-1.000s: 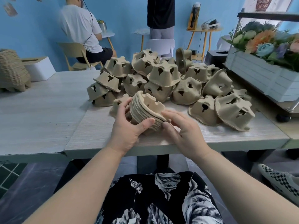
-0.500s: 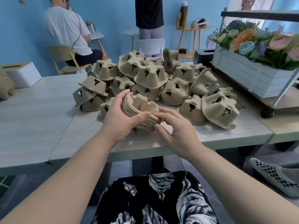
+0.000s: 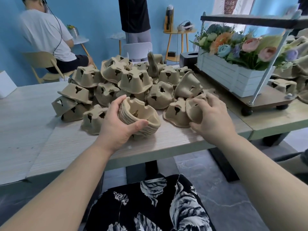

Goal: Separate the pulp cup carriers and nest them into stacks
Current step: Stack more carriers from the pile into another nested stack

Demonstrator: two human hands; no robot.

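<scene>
Nearest us, our two hands work well apart over the front edge of the surface (image 3: 166, 144). Our left hand (image 3: 116, 124) is clamped on the stack (image 3: 141, 120) — thumb along its near rim, fingers curled over the far side — holding it tilted, hollow side up and facing right, low over the surface. Our right hand (image 3: 211, 117) is curled over a loose carrier (image 3: 194, 110) at the near right of the pile, fingers spread across its top and thumb under its near edge; it lies touching a second carrier (image 3: 176, 114) just to its left.

We judge the step in hand to be fetching the next piece for the stack. The next move calls for lifting that carrier free without dragging its neighbour, turning it hollow side up to match, and pressing it into the open top of the stack so the cups seat.

Beyond the hands, the pile (image 3: 133, 80) of upturned carriers spreads across the middle of the surface, so most of the job looks undone. Further right stands a flower box (image 3: 225, 75).
</scene>
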